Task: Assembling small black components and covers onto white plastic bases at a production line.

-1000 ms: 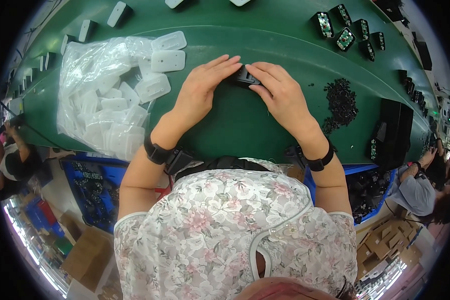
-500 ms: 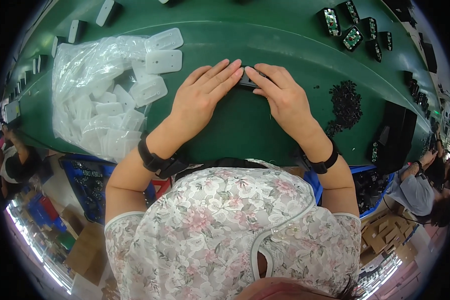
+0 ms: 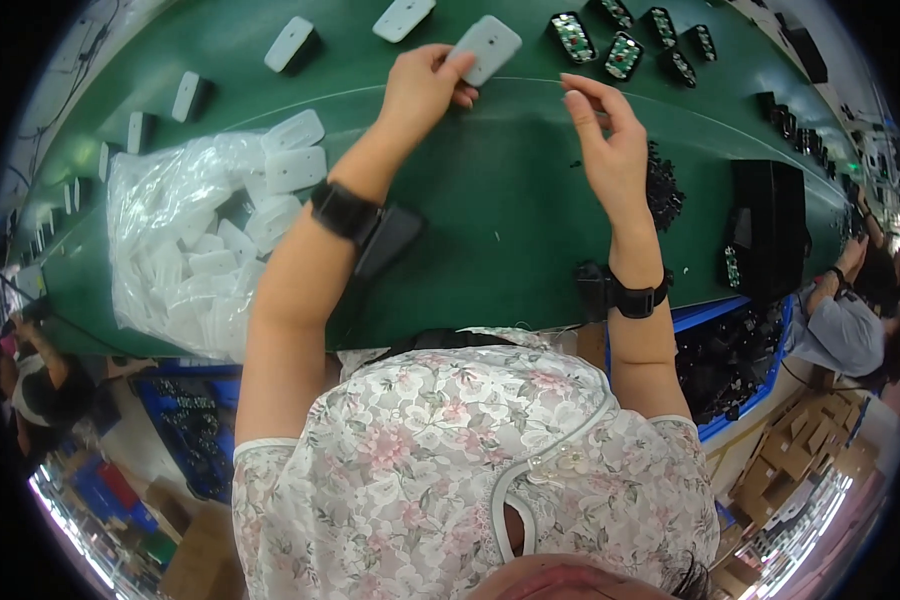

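Note:
Toward the far side of the green table, my left hand (image 3: 420,90) is closed around a small white-topped case (image 3: 488,48), gripping its near left edge. The case is rectangular with rounded corners and a small dark hole in its white face. My right hand (image 3: 610,140) is raised apart from it, holding nothing that shows, its thumb and fingers separated. Closest to that hand is a pile of small black parts (image 3: 663,190), partly covered by the hand and wrist. Beyond it stand several black cases with exposed green circuit boards (image 3: 624,56).
A clear plastic bag of white plates (image 3: 185,230) lies on the left. White-topped cases (image 3: 290,44) form a row along the far left. A black box (image 3: 770,225) stands at the right edge of the table (image 3: 490,220). Blue bins (image 3: 735,365) hold black parts below.
Both hands were together over a black case at the table's middle. My left hand has moved far forward with the white-topped case; my right hand has lifted away, and the whole view has shifted.

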### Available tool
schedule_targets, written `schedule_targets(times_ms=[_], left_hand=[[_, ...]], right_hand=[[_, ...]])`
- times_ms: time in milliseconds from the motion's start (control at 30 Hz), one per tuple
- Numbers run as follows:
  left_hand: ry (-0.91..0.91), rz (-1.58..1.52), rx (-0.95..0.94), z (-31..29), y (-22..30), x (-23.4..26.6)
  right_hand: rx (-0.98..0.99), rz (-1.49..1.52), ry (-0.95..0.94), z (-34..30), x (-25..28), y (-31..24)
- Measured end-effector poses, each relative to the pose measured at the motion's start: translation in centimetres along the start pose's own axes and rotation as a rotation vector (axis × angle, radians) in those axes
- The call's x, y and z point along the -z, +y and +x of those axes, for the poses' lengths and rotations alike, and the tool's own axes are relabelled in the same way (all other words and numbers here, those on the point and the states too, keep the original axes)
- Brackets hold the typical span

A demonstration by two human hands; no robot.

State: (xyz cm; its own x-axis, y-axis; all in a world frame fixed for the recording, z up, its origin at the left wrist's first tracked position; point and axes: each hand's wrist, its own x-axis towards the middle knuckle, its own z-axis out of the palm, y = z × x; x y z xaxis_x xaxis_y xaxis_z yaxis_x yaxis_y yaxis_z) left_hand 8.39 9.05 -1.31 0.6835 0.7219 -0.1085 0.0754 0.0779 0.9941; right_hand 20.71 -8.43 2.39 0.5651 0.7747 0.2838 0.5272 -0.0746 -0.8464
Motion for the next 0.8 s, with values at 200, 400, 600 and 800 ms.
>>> schedule_targets(times_ms=[200, 400, 600, 800], left_hand=[[-0.09, 0.079, 0.2, 6.3, -1.5, 0.8], [-0.159, 0.33, 0.2, 6.4, -0.3, 2.0], [0.336, 1.004, -0.226, 6.7, -3.9, 3.9], [0.136, 0.874, -0.704, -7.4, 1.6, 0.3]], right_hand=[[-0.155, -0.142, 0.244, -1.7, 4.7, 2.2], [-0.059, -0.35, 0.137, -3.4, 4.7, 2.7], [0.172, -0.487, -0.177, -3.8, 1.6, 2.0], [0.086, -0.614, -0.035, -4.1, 3.7, 0.8]])
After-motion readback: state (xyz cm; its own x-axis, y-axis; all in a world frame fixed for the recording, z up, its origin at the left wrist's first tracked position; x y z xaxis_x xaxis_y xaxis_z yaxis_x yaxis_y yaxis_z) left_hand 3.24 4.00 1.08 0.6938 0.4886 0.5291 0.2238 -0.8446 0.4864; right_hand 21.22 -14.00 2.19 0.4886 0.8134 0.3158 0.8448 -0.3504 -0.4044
